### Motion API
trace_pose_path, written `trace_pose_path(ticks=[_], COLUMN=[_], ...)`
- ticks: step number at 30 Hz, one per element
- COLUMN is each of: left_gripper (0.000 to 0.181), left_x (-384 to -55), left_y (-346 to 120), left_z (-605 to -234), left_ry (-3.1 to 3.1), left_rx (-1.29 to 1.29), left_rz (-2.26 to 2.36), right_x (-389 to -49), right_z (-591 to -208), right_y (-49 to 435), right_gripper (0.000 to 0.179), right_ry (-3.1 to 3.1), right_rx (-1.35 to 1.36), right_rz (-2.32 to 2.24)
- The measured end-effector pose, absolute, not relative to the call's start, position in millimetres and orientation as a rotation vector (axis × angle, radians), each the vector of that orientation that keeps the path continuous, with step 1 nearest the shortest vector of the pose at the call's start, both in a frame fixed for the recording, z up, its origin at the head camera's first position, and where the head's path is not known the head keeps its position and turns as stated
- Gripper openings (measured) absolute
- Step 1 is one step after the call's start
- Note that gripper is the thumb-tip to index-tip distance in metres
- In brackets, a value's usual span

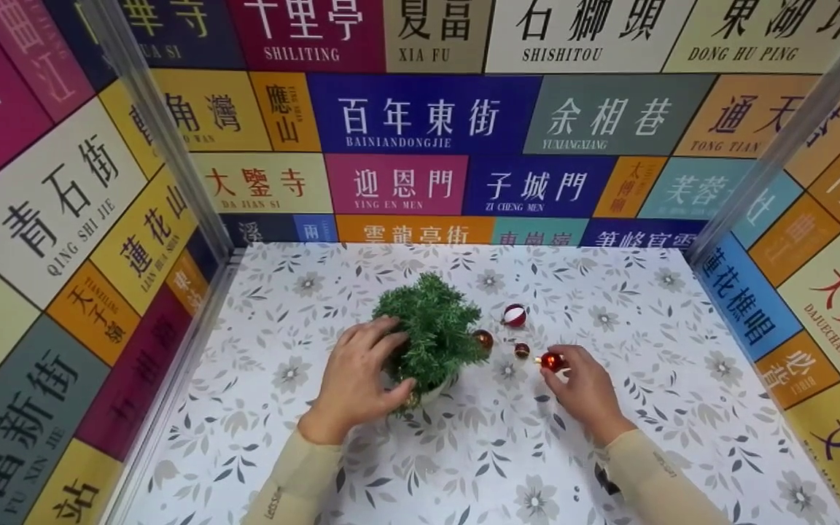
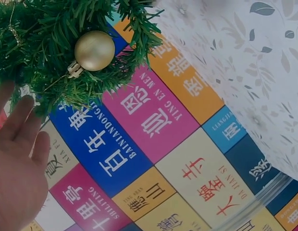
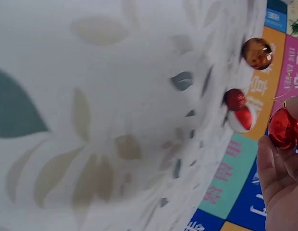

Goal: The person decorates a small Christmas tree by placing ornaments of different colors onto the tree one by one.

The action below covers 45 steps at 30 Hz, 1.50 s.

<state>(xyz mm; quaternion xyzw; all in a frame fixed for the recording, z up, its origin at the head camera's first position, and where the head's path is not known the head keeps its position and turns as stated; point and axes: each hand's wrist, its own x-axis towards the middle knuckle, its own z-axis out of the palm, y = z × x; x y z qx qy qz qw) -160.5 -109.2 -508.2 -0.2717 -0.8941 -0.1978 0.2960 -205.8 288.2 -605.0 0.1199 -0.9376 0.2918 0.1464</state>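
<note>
A small green artificial Christmas tree (image 1: pixel 431 321) stands in a pale pot (image 1: pixel 438 392) near the middle of the table. My left hand (image 1: pixel 362 372) is at the tree's left side, its fingers loosely spread against the branches; the fingertips are partly hidden by greenery. A matte gold bauble (image 2: pixel 94 50) hangs among the branches in the left wrist view. To the right of the tree, my right hand (image 1: pixel 586 390) pinches a shiny red bauble (image 1: pixel 551 361) between thumb and fingers. In the right wrist view, that red bauble (image 3: pixel 282 127) shows a gold cap and a thin loop.
Between tree and right hand lie an amber-brown bauble (image 1: pixel 483 340), a small dark red bauble (image 1: pixel 521 350) and a red-and-white bauble (image 1: pixel 514 315). The table (image 1: pixel 267 452) has a leaf-patterned white cover. Colourful sign-covered walls (image 1: pixel 420 109) enclose its back and sides.
</note>
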Motion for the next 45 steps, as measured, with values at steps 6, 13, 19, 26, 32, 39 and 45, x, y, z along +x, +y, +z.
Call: trace_pose_path(ticks=[6, 13, 19, 26, 32, 39, 45], left_gripper=[0.055, 0.054, 0.051, 0.047, 0.043, 0.036, 0.035], left_x=[-160.3, -159.7, -158.3, -157.8, -157.9, -156.7, -154.7], left_y=[-105.0, -100.0, -95.9, -92.8, -89.8, -85.1, -78.6], left_z=[-505.3, -501.3, -499.0, -495.9, -494.6, -493.2, -490.2], left_ry=[-2.287, -2.241, -2.238, -2.221, -2.216, -2.2, -2.183], left_rx=[-0.734, -0.761, -0.768, -0.786, -0.797, -0.82, -0.842], left_rz=[-0.568, -0.607, -0.601, -0.598, -0.577, -0.554, -0.558], right_x=[-194.0, -183.4, -176.3, -168.0, -162.1, -155.5, -147.5], right_z=[-584.1, -567.2, -558.4, -547.3, -539.1, -532.6, -524.2], right_y=[268.8, 250.0, 240.4, 231.3, 223.3, 211.3, 199.4], right_gripper=[0.04, 0.041, 0.041, 0.042, 0.04, 0.043, 0.046], right_ry=[-2.602, -2.503, -2.431, -2.391, -2.359, -2.283, -2.258], right_rx=[0.478, 0.589, 0.654, 0.704, 0.769, 0.907, 1.03], right_rz=[0.895, 0.967, 1.017, 1.084, 1.11, 1.12, 1.19])
